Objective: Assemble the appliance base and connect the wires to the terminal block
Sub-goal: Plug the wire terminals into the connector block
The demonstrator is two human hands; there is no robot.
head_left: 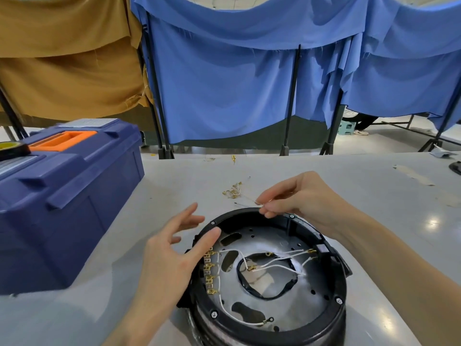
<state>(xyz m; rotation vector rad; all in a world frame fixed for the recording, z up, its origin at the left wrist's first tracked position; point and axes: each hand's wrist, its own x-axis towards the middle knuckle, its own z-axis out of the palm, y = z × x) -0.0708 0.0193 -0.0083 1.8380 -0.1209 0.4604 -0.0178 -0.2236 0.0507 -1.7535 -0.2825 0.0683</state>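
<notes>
The appliance base (342, 283) is sitting on the grey table (374, 196) right in front of the person, open side facing up: a round black rim with screws, ringing a silvery metal plate (306, 303) with dark cut-outs. White wires (274, 263) with gold lugs are looping across the plate. The terminal block (210, 273), a row of gold tabs, is running near-to-far along the left inner wall. The left hand (169, 260) is hovering there, fingers spread, thumb over the rim. The right hand (299, 196) is pinching a thin wire (252, 199) above the far rim, its length lying nearly level, free end pointing left toward loose gold terminals (233, 192). A blue toolbox (74, 196) is standing to the left.
</notes>
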